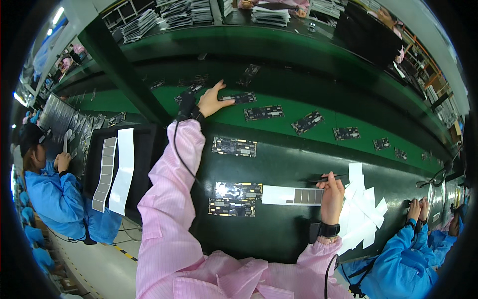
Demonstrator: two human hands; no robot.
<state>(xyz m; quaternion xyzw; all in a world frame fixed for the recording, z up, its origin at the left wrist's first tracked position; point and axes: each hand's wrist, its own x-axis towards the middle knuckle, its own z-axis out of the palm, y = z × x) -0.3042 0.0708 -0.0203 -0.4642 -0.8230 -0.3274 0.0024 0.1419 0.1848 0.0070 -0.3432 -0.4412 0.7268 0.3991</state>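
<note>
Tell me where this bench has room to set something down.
Bare bench: one patch right of the lone circuit board, between the green conveyor and the white strip; another below that strip, left of the right hand. Crowded: right of that hand, under white sheets, and around the left hand, among conveyor boards.

Pink all down your sleeves (170,184), finely striped paler, and black on your wrist strap (328,230)! The belt (331,118) glows bright green, your bench (284,162) a darker green, the circuit boards (234,147) black with flecks of gold and white. Your slim tool (316,180) is black, your strip (275,195) white with grey-brown rectangles, the papers (358,209) plain white! Blue on the co-workers' smocks (55,202), yellow-and-black stripes on the floor tape (124,252)!
</note>
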